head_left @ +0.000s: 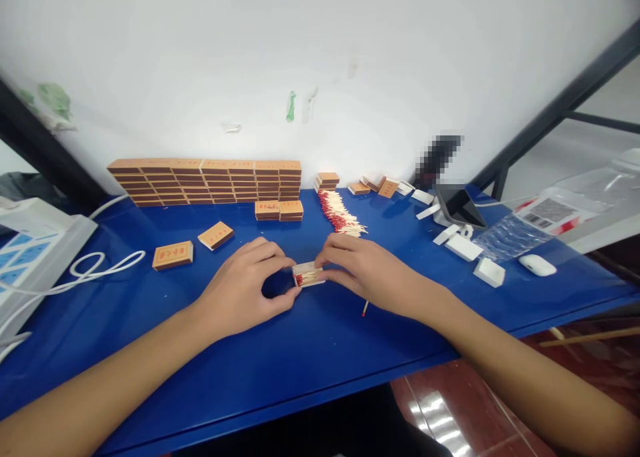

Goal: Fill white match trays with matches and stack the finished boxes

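A small white matchbox tray [301, 269] with red-tipped matches [309, 279] lying in it rests on the blue table before me. My left hand [250, 280] grips the left end of the tray between thumb and forefinger. At the tray's other end, my right hand [357, 267] has its fingertips closed on the edge, partly hiding the matches there. Just behind my right hand lies a long heap of loose matches [337, 211]. One single match [365, 308] sticks out on the table below my right palm.
Stacked matchboxes [215, 182] line the wall, with a shorter stack [279, 210] in front. Two loose matchboxes lie left, one nearer [173, 255]. White empty trays [464, 247], a dark-screened device [460, 207], a plastic bottle [545, 210] and a white earbud case [537, 265] occupy the right. White cables [100, 270] run left.
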Available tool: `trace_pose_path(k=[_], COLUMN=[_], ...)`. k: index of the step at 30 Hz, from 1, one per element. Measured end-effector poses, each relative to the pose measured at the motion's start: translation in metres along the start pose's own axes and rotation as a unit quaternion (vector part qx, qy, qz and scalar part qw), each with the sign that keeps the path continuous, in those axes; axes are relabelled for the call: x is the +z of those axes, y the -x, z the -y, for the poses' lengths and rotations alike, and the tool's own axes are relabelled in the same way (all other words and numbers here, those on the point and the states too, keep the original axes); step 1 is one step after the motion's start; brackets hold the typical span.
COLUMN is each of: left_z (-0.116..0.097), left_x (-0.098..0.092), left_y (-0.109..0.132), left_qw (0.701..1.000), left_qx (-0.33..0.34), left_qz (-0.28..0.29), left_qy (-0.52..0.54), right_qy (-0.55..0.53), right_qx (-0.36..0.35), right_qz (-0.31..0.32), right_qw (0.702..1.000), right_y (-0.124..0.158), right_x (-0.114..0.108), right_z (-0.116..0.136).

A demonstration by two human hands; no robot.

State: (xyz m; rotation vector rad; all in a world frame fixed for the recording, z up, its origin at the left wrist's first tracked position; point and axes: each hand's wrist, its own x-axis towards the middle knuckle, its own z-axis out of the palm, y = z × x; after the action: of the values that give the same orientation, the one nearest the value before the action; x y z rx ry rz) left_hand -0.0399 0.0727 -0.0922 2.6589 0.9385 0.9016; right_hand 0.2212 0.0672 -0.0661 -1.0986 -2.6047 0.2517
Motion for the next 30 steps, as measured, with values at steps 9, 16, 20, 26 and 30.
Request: trace_pose_path(k=[9, 16, 20, 26, 30], left_z=[0.001, 0.001, 0.001, 0.004, 0.005], left_x=[0.001, 0.0, 0.001, 0.001, 0.002], left_y=[0.0, 0.0, -0.001, -0.001, -0.001], left_qw=[1.0, 1.0, 1.0, 0.997, 0.995], left_qx=[0.01, 0.007, 0.005, -0.038, -0.059], left_qz=[0.003, 0.011, 0.015, 0.033, 0.033], left_qy=[0.0, 0.008, 0.016, 0.051, 0.068], right_qy=[-0.056, -0.033, -0.033, -0.049, -0.046], right_qx=[0.009, 0.028, 0.021, 0.034, 0.041], right_qz=[0.001, 0.009, 0.004, -0.005, 0.021], right_qw=[0.998, 0.999, 0.999, 0.998, 0.998], right_y=[-0.017, -0.025, -0.026, -0.035, -0.041], right_x=[0.008, 0.004, 0.004, 0.004, 0.005], right_z=[0.01, 0.018, 0.022, 0.018, 0.016])
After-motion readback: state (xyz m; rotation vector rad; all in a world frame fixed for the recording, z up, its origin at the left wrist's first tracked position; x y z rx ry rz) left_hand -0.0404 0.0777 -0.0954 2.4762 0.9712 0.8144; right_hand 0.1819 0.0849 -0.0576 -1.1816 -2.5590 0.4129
